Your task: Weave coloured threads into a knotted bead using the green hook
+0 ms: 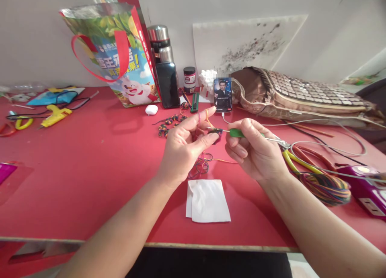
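My left hand [188,147] pinches a small dark multicoloured crochet piece [215,134] between thumb and fingers. Pink and orange yarn [207,116] loops over its raised index finger. In my right hand [255,145] is a crochet hook with a green grip [237,133], held between thumb and fingers. The hook's thin metal shaft points left and meets the crochet piece; its tip shows just past the top edge. Loose yarn strands [201,165] lie curled on the table below my hands.
A folded white tissue [209,201] lies near the table's front edge. Pliers [304,159] and a yarn bundle [325,187] sit at right, beside a purple power strip [366,189]. Behind stand a lit phone [222,95], a dark phone [167,85] and a gift bag [120,61]. A yellow glue gun [56,115] lies left.
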Tool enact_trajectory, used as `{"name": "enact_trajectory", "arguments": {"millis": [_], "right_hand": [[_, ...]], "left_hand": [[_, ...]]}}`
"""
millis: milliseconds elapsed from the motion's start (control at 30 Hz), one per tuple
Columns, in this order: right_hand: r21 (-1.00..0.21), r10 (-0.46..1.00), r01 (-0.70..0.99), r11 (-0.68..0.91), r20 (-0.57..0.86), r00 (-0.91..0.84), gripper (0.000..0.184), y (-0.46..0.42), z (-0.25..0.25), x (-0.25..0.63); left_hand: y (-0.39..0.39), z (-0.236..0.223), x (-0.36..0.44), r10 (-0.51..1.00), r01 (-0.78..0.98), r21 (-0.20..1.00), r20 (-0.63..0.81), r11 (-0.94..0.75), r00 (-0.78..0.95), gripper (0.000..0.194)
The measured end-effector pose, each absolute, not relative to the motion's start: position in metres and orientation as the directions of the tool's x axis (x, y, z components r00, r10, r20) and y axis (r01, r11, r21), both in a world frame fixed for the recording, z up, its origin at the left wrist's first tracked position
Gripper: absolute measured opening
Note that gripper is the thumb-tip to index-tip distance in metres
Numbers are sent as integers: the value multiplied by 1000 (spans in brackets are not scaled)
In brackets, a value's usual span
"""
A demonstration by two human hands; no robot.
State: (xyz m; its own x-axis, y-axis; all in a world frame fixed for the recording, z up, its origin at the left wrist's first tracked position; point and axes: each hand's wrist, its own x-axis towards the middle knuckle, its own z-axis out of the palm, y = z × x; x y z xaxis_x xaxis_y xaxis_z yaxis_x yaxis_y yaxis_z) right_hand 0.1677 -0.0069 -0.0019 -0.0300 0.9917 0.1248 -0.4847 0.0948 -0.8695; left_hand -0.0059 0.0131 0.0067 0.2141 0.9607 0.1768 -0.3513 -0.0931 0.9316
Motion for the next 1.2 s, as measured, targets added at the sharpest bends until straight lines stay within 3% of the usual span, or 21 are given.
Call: {"name": "enact_trajectory", "arguments": {"millis": [333,700,1000,1200], "right_hand": [[-876,989,-481,34,99,-110,35,-6,-3,169],[-860,981,-502,92,164,-102,30,-11,1,169],[-897,992,-433,88,120,-49,41,-6,-2,172],[-896,989,-441,49,106,-105,42,-6,-2,173]], "left_hand": [[16,8,-9,959,-350,931,186,-103,213,46],[20,-4,-5,930,-438,886,21,153,368,44],[21,-2,-8,955,-409,912,112,11,274,31],[21,-1,-8,960,-419,906,68,54,271,38]]}}
